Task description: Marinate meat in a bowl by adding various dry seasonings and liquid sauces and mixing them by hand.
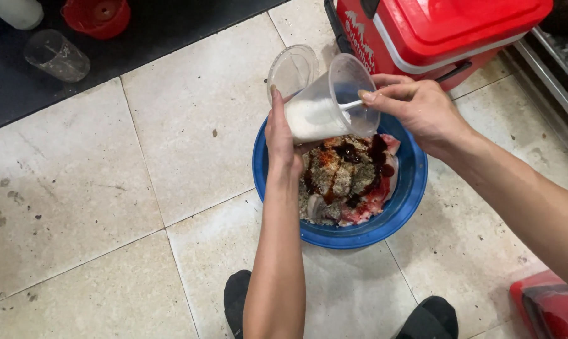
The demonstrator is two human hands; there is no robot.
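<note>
A person crouches over a tiled floor, seen from above. The left hand (283, 135) grips a clear plastic tub (325, 100) partly filled with white granules, fingers wrapped round the side nearest the viewer, thumb pointing up. The tub is tipped on its side, its long axis running from lower left to upper right, its open mouth turned toward the right hand (416, 107). That hand is pinched closed on the handle of a small white spoon (352, 105), which reaches into the mouth of the tub. The right hand is at the opening; the left hand supports the tub from below and behind.

Directly beneath both hands sits a round blue bowl (406, 194) on the floor. It holds pieces of raw pink meat (350, 182) covered with ground seasoning and streaks of dark sauce. The tub hangs above the bowl's far rim. Both forearms come in from the bottom and right of the view.

A clear lid (290, 69) stands just behind the tub. A red cooler box (441, 31) is beyond the bowl, close by.
</note>
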